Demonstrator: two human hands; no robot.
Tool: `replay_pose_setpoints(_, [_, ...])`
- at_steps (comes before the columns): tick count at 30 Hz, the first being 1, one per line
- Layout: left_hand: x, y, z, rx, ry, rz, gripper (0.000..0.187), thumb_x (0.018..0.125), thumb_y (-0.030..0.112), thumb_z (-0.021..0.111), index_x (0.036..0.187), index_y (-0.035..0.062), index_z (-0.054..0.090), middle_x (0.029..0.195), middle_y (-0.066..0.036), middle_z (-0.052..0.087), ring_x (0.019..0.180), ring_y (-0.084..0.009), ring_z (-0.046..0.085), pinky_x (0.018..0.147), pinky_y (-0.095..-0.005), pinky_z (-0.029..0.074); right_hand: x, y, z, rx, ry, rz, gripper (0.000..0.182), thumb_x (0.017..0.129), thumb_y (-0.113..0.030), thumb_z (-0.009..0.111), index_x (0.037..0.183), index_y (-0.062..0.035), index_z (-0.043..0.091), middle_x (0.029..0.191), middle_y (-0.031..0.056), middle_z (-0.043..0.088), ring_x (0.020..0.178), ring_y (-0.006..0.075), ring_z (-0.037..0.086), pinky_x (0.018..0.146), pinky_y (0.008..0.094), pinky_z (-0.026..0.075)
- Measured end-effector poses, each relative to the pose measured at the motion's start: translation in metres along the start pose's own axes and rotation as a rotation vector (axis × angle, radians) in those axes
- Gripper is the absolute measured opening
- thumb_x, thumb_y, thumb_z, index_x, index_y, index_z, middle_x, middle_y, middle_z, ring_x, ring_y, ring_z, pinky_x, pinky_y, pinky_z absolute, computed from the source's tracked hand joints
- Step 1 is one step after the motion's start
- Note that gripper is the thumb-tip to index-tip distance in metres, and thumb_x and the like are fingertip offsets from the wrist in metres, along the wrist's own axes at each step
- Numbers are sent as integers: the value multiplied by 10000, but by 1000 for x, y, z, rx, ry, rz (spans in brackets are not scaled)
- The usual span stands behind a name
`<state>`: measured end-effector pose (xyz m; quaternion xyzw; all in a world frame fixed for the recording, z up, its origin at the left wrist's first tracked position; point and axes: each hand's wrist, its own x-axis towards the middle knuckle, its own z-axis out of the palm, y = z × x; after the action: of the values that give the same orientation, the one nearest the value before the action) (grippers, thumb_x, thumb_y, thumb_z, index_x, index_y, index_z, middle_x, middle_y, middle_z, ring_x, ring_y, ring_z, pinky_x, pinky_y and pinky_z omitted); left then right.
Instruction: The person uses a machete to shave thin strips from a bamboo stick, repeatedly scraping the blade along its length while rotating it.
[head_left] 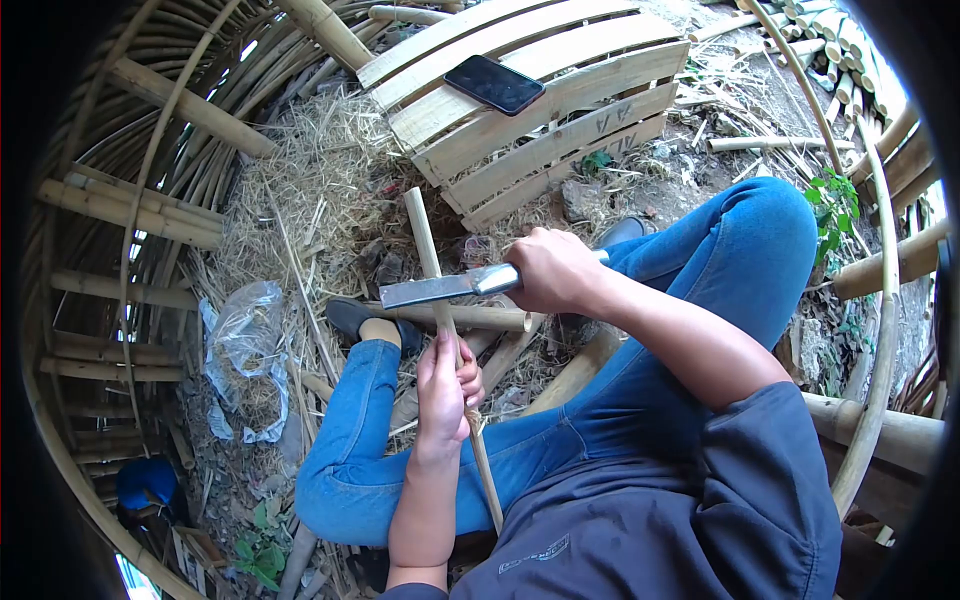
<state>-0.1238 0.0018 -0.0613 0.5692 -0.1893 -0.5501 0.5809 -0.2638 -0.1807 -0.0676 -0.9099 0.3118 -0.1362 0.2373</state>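
My left hand (447, 385) is wrapped round a pale bamboo stick (423, 235), which stands up and away from me with its lower end running down past my thigh. My right hand (556, 270) grips the handle of a broad metal blade (430, 290). The blade lies across the stick a little above my left hand and looks to be touching it. Part of the handle is hidden inside my right fist.
A slatted wooden crate (560, 130) with a black phone (494, 84) on it stands ahead. At left lies a clear plastic bag (250, 335). Bamboo poles (480, 318) lie by my feet, straw covers the ground, and stacked bamboo (845, 50) is at upper right.
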Motion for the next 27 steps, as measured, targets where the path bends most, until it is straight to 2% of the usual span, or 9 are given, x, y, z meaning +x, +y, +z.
replay_pose_setpoints(5, [-2,-5,2,36,4,15,424,1102,441,353,845,112,431,560,76,298,406,-17,228,357,-218,169,4,3,7,-41,37,11,146,632,-152,695,737,-54,722,714,208,684,700,395,693,698,470,575])
replay_pose_setpoints(8, [1,-7,4,66,46,21,419,1104,438,341,847,117,424,555,79,282,401,-14,220,352,-215,159,9,5,4,-120,92,-27,132,683,-141,654,708,-32,724,704,234,683,678,401,708,671,473,585])
replay_pose_setpoints(12, [-1,-6,6,87,61,23,411,1105,440,331,858,127,424,550,87,255,396,-10,202,343,-209,144,10,5,2,-127,104,-44,131,682,-142,658,704,-31,724,707,240,683,676,404,709,658,468,585])
replay_pose_setpoints(22, [-3,-12,11,130,16,-11,419,1106,431,342,839,119,424,549,81,282,401,-11,219,355,-204,165,23,32,-13,-123,276,168,146,704,-120,660,770,-18,742,760,261,690,730,413,713,713,479,582])
replay_pose_setpoints(23, [-3,-10,11,129,10,-23,446,1103,441,346,819,107,432,543,68,340,400,-19,266,353,-212,210,24,35,-12,-128,303,184,166,712,-126,660,801,-17,747,781,263,694,747,420,713,723,481,582])
replay_pose_setpoints(27, [-6,-7,15,123,6,-28,441,1101,441,353,828,106,441,546,73,340,406,-17,270,363,-207,215,24,34,-19,-40,328,261,176,718,-147,671,823,-34,754,783,254,693,766,421,707,754,487,579])
